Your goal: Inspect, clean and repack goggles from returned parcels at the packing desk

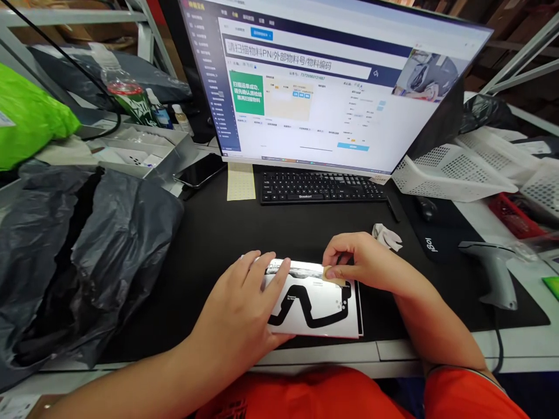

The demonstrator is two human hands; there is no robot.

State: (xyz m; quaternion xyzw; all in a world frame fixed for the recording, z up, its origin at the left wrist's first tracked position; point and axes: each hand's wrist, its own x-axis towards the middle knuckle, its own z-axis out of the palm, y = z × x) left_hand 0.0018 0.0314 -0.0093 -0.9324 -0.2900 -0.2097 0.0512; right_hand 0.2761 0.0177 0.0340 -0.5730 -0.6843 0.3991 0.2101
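Note:
A flat white box (314, 330) printed with a black goggle-shaped outline lies on the black desk mat in front of me. My left hand (248, 299) grips its left part, fingers spread over the top and thumb at the near edge. Along the far side of the box runs a shiny greyish strip. At the box's far right corner, my right hand (356, 262) pinches a small tan piece (335, 279) between thumb and fingers, pressed against the top. Whether this piece is a pad or a label, I cannot tell.
Behind the box stand a keyboard (321, 187) and a lit monitor (305, 116). A crumpled tissue (386, 237), a mouse (425, 208) and a barcode scanner (495, 273) are on the right, near white baskets (454, 174). Left are a grey plastic bag (126, 215) and a phone (201, 170).

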